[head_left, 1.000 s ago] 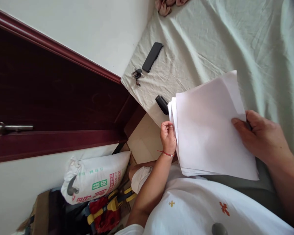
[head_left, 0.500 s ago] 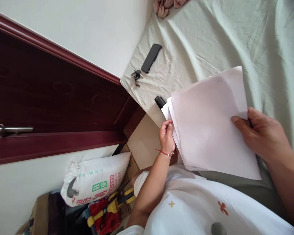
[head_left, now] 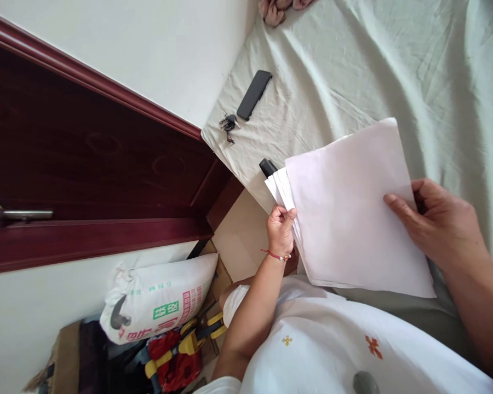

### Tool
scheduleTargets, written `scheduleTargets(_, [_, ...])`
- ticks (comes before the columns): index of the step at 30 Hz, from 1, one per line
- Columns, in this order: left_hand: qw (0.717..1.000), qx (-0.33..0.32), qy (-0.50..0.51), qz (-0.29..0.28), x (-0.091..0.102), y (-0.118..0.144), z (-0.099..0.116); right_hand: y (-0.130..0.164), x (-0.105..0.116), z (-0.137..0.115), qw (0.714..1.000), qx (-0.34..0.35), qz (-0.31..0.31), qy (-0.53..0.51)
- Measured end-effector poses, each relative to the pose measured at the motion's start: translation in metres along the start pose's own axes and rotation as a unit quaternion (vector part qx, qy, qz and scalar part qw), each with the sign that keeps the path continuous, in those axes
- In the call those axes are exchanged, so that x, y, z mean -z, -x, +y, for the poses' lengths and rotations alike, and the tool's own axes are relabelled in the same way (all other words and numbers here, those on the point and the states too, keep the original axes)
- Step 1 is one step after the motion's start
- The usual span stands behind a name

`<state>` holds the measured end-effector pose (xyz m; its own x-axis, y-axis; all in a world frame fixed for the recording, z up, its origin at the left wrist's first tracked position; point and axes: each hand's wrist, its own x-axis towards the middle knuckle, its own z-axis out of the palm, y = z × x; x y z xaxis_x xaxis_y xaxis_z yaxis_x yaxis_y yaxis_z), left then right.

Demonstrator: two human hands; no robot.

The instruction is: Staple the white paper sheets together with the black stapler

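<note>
Hands (head_left: 281, 230) on paper stack (head_left: 353, 208), sheets now fanned

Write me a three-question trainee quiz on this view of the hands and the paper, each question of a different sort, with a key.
1. True or false: the stack of white paper is held by both the left hand and the right hand.
2. Multiple choice: what lies right beside the black phone on the pale green bedsheet? A) scissors B) a bunch of keys C) a cup
3. Fill in: the left wrist wears a thin ____ bracelet.

Key: 1 true; 2 B; 3 red
</note>
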<state>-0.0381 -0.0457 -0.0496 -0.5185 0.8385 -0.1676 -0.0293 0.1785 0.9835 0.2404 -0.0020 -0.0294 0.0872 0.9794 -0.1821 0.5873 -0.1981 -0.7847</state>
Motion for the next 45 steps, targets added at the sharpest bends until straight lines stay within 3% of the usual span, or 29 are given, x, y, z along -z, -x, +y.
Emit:
scheduleTargets(4, [1.000,0.016,0.021,-0.007,-0.003,0.002,0.004,0.000,0.000,-0.001,0.999,-0.044,-0.007,-0.025])
scheduleTargets(13, [1.000,0.007,0.024,0.004,-0.004,0.001,0.005,-0.001,0.003,-0.003,1.000,-0.024,-0.018,0.002])
scheduleTargets(19, [0.999,-0.040,-0.023,0.002,0.000,0.002,0.003,-0.001,0.003,-0.002,1.000,-0.021,-0.012,0.005])
scheduleTargets(23, [0.996,-0.075,-0.028,0.031,-0.002,0.002,0.004,0.001,0.002,0.000,1.000,-0.027,-0.014,-0.007])
scheduleTargets(33, [0.998,-0.024,0.043,0.047,-0.009,0.002,0.009,-0.001,0.007,-0.004,0.999,-0.036,-0.021,0.021])
scheduleTargets(45, [0.998,0.007,0.065,0.010,0.000,0.003,0.008,0.002,0.005,-0.003,0.999,-0.010,-0.027,0.031])
